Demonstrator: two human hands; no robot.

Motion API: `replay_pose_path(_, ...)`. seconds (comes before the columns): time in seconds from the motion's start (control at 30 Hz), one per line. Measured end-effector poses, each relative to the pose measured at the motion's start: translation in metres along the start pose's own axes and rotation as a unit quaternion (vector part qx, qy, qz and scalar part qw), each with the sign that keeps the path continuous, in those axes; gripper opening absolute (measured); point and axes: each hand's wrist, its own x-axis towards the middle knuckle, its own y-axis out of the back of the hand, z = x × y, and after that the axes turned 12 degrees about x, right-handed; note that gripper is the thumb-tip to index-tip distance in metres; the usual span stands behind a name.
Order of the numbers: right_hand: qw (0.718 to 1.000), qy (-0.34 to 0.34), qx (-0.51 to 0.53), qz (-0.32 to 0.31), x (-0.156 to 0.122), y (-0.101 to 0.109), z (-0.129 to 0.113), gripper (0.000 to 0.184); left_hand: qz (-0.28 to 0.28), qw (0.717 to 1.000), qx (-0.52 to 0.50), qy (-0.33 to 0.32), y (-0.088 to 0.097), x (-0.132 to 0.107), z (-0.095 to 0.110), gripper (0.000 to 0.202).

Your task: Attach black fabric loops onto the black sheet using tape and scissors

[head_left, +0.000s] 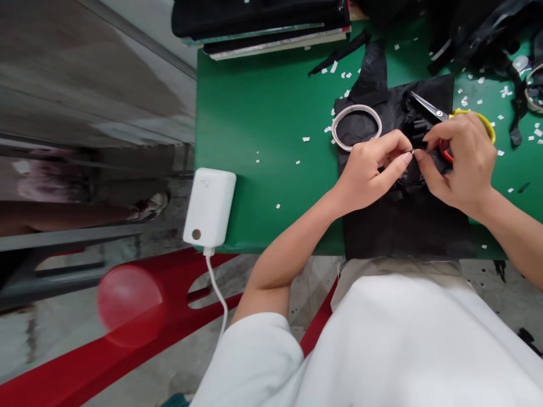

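My left hand (375,167) is pinched closed, fingertips meeting those of my right hand (460,158) over a piece of black fabric (403,220) on the green table (263,113). Between the fingertips is something tiny and pale that I cannot make out. My right hand also has scissors (428,107) with yellow and red handles looped on its fingers, blades pointing up-left. A white tape ring (355,127) lies on the fabric just left of my left hand.
A white power bank (210,206) with a cable lies at the table's near-left edge. Small white scraps litter the table. Black material and a stack of dark sheets (263,25) sit at the back. A red frame (127,345) stands below left.
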Motion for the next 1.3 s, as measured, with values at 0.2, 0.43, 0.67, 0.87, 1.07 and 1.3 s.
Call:
replay_pose_path(0.2,0.998,0.033,-0.007,-0.050,-0.0010,0.0016,0.0037,0.008,-0.014,1.000,-0.013,-0.010,0.0016,0.0002,0.0009,0.031)
replay_pose_path(0.43,0.997,0.038,-0.001,-0.071,-0.0022,0.0013,0.0062,0.013,-0.045,0.998,-0.051,-0.003,0.0026,0.0005,0.0017,0.035)
replay_pose_path(0.67,0.992,-0.046,0.025,-0.114,-0.0030,0.0045,0.0035,0.025,-0.060,0.997,-0.054,-0.007,0.0044,0.0013,0.0019,0.037)
replay_pose_path(0.87,0.992,-0.045,0.074,-0.096,-0.0043,0.0043,0.0031,0.022,-0.068,0.994,-0.080,0.000,0.0049,0.0015,0.0035,0.040)
replay_pose_path(1.07,0.995,0.039,0.066,-0.066,-0.0020,0.0025,0.0030,0.013,-0.068,0.993,-0.101,0.009,0.0051,0.0019,0.0037,0.042)
replay_pose_path(1.3,0.991,-0.064,0.110,-0.043,0.0023,0.0022,-0.0014,0.017,-0.055,0.995,-0.079,0.000,0.0054,0.0002,0.0014,0.040)
